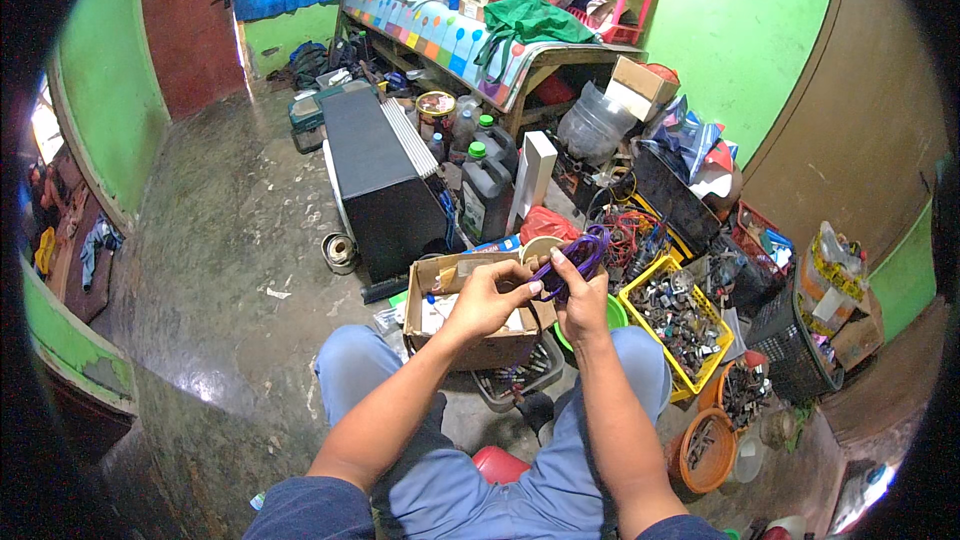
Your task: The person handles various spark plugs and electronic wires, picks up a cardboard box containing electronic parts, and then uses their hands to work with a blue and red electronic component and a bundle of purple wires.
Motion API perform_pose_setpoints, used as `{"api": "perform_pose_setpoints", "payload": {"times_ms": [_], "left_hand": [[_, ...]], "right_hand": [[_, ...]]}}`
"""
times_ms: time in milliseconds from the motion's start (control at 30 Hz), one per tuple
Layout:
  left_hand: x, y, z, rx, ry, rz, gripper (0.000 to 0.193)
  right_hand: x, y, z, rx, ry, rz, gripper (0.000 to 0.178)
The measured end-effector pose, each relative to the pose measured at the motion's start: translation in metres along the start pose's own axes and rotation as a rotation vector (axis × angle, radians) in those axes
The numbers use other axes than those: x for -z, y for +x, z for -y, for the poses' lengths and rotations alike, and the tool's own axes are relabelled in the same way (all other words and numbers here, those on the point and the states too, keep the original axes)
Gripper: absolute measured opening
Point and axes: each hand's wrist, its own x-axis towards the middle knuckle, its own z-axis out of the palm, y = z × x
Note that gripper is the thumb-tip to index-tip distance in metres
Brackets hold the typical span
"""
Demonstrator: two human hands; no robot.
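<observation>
A coiled purple cable (592, 246) is gripped between the thumb and fingers of my right hand (583, 302), held up in front of my knees. My left hand (486, 302) is closed in a pinch beside it, its fingertips meeting a strand of the same cable. Below both hands stands an open cardboard box (430, 285) with white and other small items inside. A dark strand hangs down close to the box's right side. Under the box, a grey tray (545, 372) holds many small parts. The rim of a green basin (616, 314) shows behind my right wrist.
To the right are a yellow crate (722, 345) of metal parts, orange bowls (688, 470) and a dark basket (775, 340). Ahead stand a black cabinet (370, 140), dark jerrycans (485, 195) and tangled wires (635, 240). A cluttered table (440, 35) lines the back wall.
</observation>
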Motion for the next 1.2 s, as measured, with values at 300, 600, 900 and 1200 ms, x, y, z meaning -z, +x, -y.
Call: {"api": "perform_pose_setpoints", "payload": {"times_ms": [300,600,900,1200], "left_hand": [[-0.006,-0.001,-0.005,0.088,0.044,0.031,0.024],[-0.008,-0.003,0.001,0.120,0.141,0.215,0.034],[-0.002,-0.005,-0.001,0.038,0.340,0.152,0.026],[0.019,-0.004,-0.016,0.049,0.440,0.079,0.025]], "right_hand": [[-0.003,-0.004,0.000,-0.068,0.256,-0.048,0.009],[0.007,0.006,0.004,-0.181,0.560,-0.025,0.016],[0.004,0.002,0.028,-0.155,0.153,0.041,0.014],[0.003,-0.002,0.015,0.259,-0.799,0.124,0.015]]}}
